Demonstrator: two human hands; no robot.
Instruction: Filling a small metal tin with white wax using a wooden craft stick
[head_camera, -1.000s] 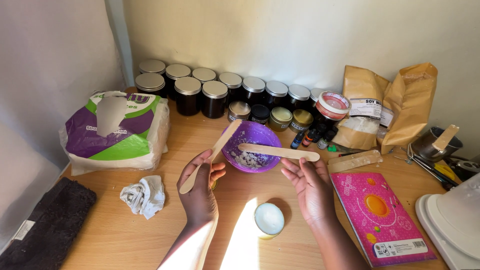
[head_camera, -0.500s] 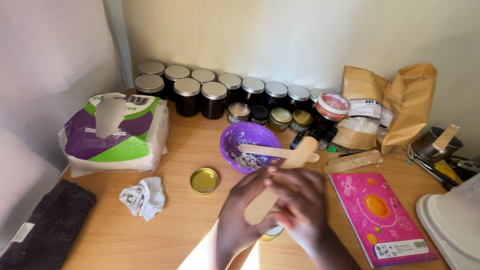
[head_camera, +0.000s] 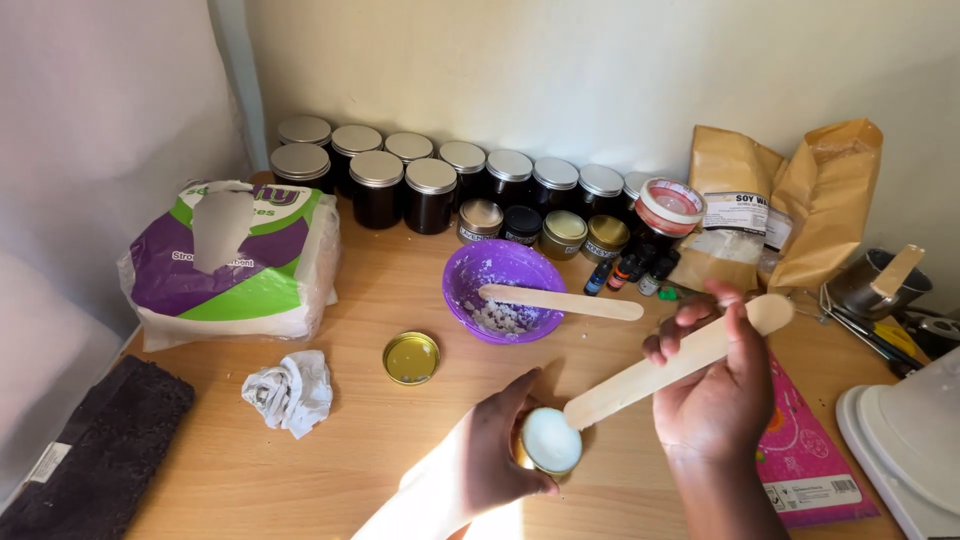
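- The left hand (head_camera: 490, 455) wraps its fingers around a small round gold tin (head_camera: 548, 442) filled with white wax, holding it low over the pale wooden table (head_camera: 330, 470).
- The right hand (head_camera: 715, 395) pinches a flat pale wooden stick (head_camera: 670, 365), its end touching the wax.
- A purple plastic bowl (head_camera: 505, 290) sits beyond, a loose gold lid (head_camera: 411, 357) to its left.

You're at a home craft bench, likely for candle making: a wooden desk (head_camera: 330, 470) against a plain wall, rows of dark lidded jars (head_camera: 430, 190) at upper centre, brown paper wax bags (head_camera: 770, 215) upper right, small oil bottles (head_camera: 630, 272) beside them.
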